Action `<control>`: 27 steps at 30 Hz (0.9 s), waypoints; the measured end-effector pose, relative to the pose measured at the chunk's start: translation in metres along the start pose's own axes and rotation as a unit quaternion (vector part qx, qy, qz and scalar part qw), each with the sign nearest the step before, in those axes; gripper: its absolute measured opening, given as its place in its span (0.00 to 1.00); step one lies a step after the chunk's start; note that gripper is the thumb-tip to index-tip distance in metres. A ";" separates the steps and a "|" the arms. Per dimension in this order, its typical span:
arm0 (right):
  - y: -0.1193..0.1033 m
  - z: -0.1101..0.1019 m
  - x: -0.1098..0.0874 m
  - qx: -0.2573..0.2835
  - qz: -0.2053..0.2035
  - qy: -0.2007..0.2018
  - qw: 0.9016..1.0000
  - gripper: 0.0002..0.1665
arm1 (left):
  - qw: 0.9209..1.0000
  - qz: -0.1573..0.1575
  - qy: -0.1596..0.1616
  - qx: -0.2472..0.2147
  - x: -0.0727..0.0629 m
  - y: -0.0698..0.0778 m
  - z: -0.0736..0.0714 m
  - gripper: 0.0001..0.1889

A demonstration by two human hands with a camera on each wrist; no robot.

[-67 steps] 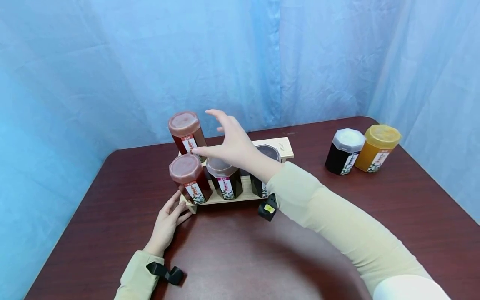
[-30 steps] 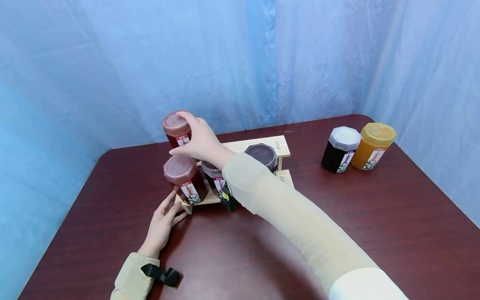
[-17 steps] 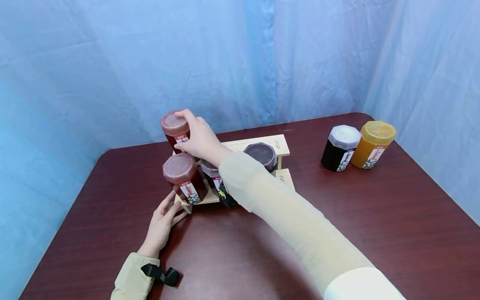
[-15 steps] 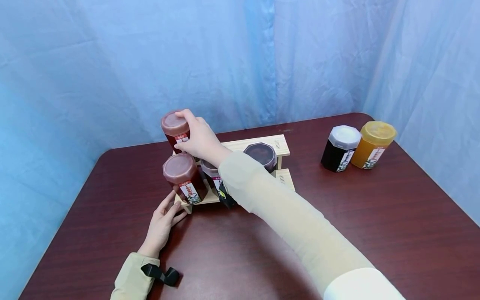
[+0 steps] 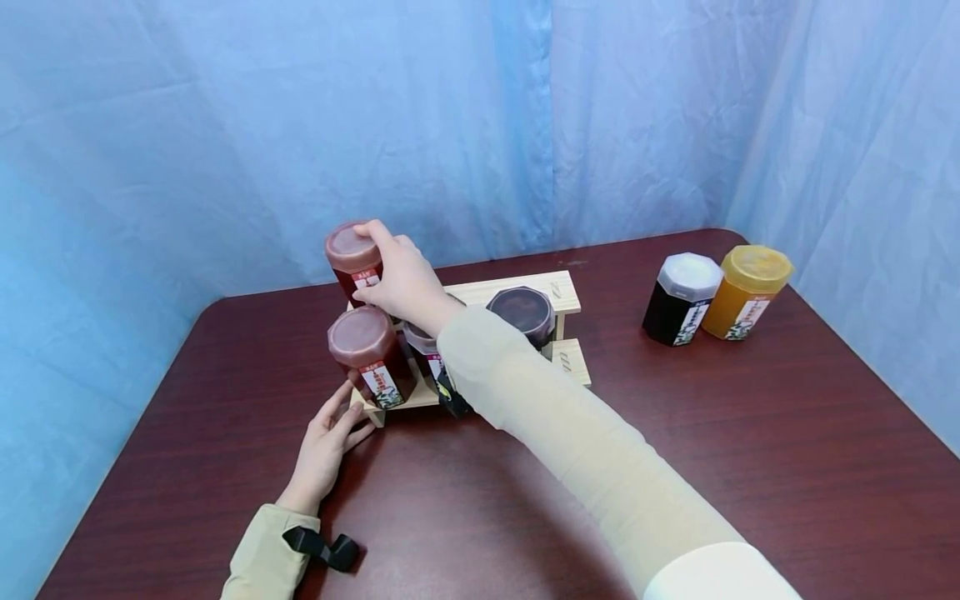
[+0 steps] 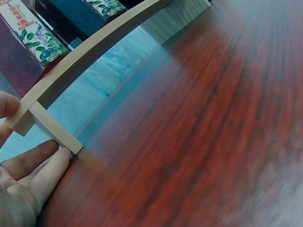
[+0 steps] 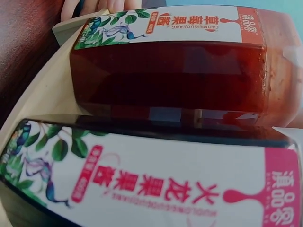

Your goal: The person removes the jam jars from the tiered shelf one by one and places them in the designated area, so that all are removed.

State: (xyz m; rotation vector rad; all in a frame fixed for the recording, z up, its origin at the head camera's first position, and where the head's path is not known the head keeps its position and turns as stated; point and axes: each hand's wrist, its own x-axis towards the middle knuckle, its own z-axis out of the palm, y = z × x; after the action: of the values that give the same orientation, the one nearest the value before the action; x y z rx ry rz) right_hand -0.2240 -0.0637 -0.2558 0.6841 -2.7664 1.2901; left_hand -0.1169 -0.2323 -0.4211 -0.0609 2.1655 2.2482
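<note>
In the head view my right hand grips the upper part of a red jam jar at the left end of the rear, higher shelf. My left hand holds the left end of the two-tier wooden rack; in the left wrist view its fingers lie against the rack's leg. On the lower shelf stand a red strawberry jam jar, a dragon fruit jam jar partly behind my right forearm, and a dark-lidded jar. The right wrist view shows the strawberry label, not my right hand.
Toward the right rear of the brown table, a dark jar with a white lid stands beside a yellow jar. Blue curtains hang behind the table. My right sleeve crosses over the rack's front.
Since 2.2 s ago my right hand has moved left onto the rear red jar and taken hold of it. Over the last half second both hands look almost still.
</note>
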 end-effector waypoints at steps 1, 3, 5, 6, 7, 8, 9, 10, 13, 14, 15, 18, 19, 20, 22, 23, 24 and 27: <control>0.000 0.000 0.000 -0.001 0.000 0.001 1.000 0.43 | 1.000 0.000 0.000 0.000 0.000 0.000 0.000 0.29; 0.000 0.000 -0.001 -0.003 0.001 0.003 1.000 0.43 | 1.000 -0.001 0.001 -0.001 0.000 0.000 0.000 0.29; -0.001 0.000 -0.002 -0.001 0.003 0.005 1.000 0.43 | 1.000 -0.002 0.001 0.000 -0.001 0.000 0.000 0.29; -0.001 0.000 -0.002 0.000 0.004 0.005 1.000 0.43 | 1.000 -0.003 0.002 0.001 -0.001 0.000 0.000 0.29; -0.001 0.000 -0.003 0.001 0.006 0.005 1.000 0.42 | 1.000 -0.004 0.002 0.001 -0.001 0.000 0.000 0.29; -0.002 0.000 -0.003 0.002 0.007 0.005 1.000 0.42 | 1.000 -0.005 0.002 0.002 -0.001 0.001 0.000 0.29; -0.002 0.000 -0.003 0.004 0.008 0.006 1.000 0.42 | 1.000 -0.005 0.003 0.004 -0.002 0.001 0.000 0.29; -0.003 0.000 -0.004 0.006 0.009 0.007 1.000 0.42 | 1.000 -0.006 0.002 0.004 -0.002 0.001 0.000 0.29; -0.003 0.000 -0.004 0.014 0.009 0.013 1.000 0.42 | 1.000 -0.008 0.002 0.006 -0.001 0.001 0.001 0.29; -0.002 0.000 -0.004 0.017 0.010 0.016 1.000 0.42 | 1.000 -0.009 0.002 0.007 -0.001 0.001 0.001 0.29; -0.002 0.000 -0.005 0.019 0.009 0.019 1.000 0.42 | 1.000 -0.010 0.002 0.006 -0.001 0.000 0.001 0.29; 0.000 0.000 -0.005 0.029 0.006 0.027 0.999 0.42 | 1.000 -0.010 0.003 0.004 -0.001 0.000 0.001 0.29; 0.001 0.001 -0.005 0.031 0.004 0.030 0.999 0.42 | 1.000 -0.010 0.003 0.004 -0.001 0.000 0.001 0.29; 0.002 0.001 -0.005 0.034 0.002 0.035 0.999 0.42 | 1.000 -0.010 0.003 0.003 -0.001 0.000 0.001 0.29; 0.003 0.001 -0.006 0.040 -0.005 0.048 0.998 0.42 | 1.000 -0.008 0.003 0.001 0.000 0.000 0.001 0.29; 0.003 0.001 -0.006 0.044 -0.008 0.055 0.997 0.42 | 1.000 -0.008 0.002 0.001 0.000 0.000 0.001 0.29; 0.003 0.001 -0.006 0.046 -0.012 0.064 0.997 0.41 | 1.000 -0.008 0.002 0.002 0.000 0.000 0.001 0.29; 0.003 0.001 -0.006 0.057 -0.021 0.086 0.994 0.41 | 1.000 -0.007 0.003 0.001 0.001 0.000 0.000 0.29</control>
State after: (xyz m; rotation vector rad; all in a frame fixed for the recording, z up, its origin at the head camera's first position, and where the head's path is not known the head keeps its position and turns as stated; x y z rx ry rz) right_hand -0.2195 -0.0602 -0.2602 0.6007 -2.5459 1.4338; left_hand -0.1175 -0.2320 -0.4215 -0.0840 2.1636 2.2406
